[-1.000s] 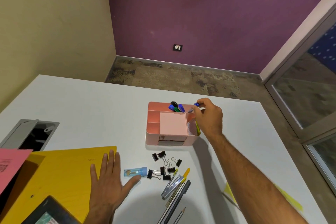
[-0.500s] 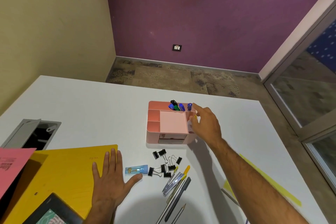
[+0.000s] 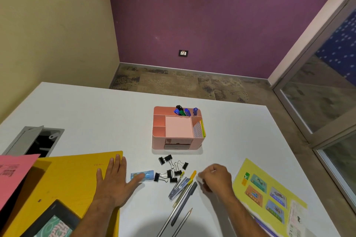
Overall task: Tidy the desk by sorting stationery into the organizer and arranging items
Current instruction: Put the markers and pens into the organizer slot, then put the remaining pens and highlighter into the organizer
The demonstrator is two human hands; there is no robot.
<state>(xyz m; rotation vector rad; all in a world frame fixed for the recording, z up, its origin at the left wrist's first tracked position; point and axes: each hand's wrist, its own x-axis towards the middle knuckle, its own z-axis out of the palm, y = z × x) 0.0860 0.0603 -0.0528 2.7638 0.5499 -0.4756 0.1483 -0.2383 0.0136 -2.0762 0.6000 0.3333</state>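
Observation:
A pink desk organizer point(image 3: 159, 132) stands mid-table with several markers point(image 3: 182, 111) upright in its back slot and a yellow pen point(image 3: 202, 128) in its right slot. In front of it lie several black binder clips point(image 3: 170, 169), a blue tube point(image 3: 143, 175), a metal stapler point(image 3: 178, 188), a yellow pen point(image 3: 189, 178), a grey pen point(image 3: 185, 200) and a pencil point(image 3: 183, 221). My left hand point(image 3: 113, 183) rests flat on the yellow folder point(image 3: 63, 183), thumb touching the tube. My right hand point(image 3: 215, 179) hovers just right of the pens, fingers curled, holding nothing I can see.
A yellow sheet with picture cards point(image 3: 269, 194) lies at the right. Pink paper point(image 3: 11, 173) and a dark framed tablet point(image 3: 52, 221) sit on the folder at the left. An open grey cable hatch point(image 3: 38, 140) is set into the white table point(image 3: 96, 117).
My right hand has left the organizer's right slot, leaving a pen there, and drawn back toward me to beside the loose pens. My left hand stays on the folder.

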